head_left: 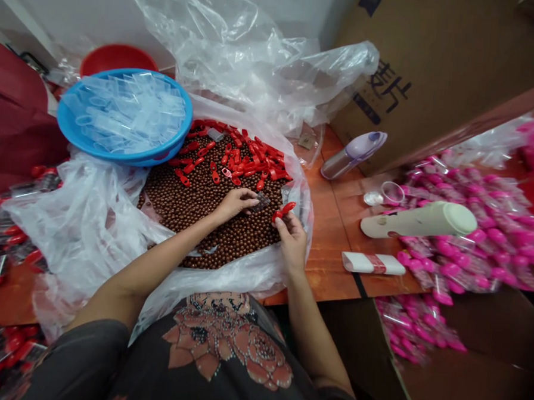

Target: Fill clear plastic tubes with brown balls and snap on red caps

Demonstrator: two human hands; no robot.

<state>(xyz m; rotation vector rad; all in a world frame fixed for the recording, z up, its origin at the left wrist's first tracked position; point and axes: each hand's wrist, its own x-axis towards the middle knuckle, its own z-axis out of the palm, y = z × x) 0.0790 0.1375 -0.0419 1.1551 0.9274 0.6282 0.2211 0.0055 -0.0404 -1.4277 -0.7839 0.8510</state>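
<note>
My left hand (235, 203) pinches a small dark translucent piece (261, 203) over a heap of brown beads (208, 209). The beads lie in a clear plastic bag (90, 232), with many small red plastic pieces (236, 156) scattered across the heap's far side. My right hand (292, 240) holds a red plastic piece (282, 211) between finger and thumb, close to the left hand's piece. A blue basin (123, 116) full of clear plastic tubes rests on the bag's far left.
A red basin (117, 61) stands behind the blue one. An orange tabletop (332, 239) holds a lilac-topped flask (354, 154), a cream cylinder (420, 220) and a white packet (373, 263). Several pink packaged items lie right, red-and-black packs left, and a cardboard box stands far right.
</note>
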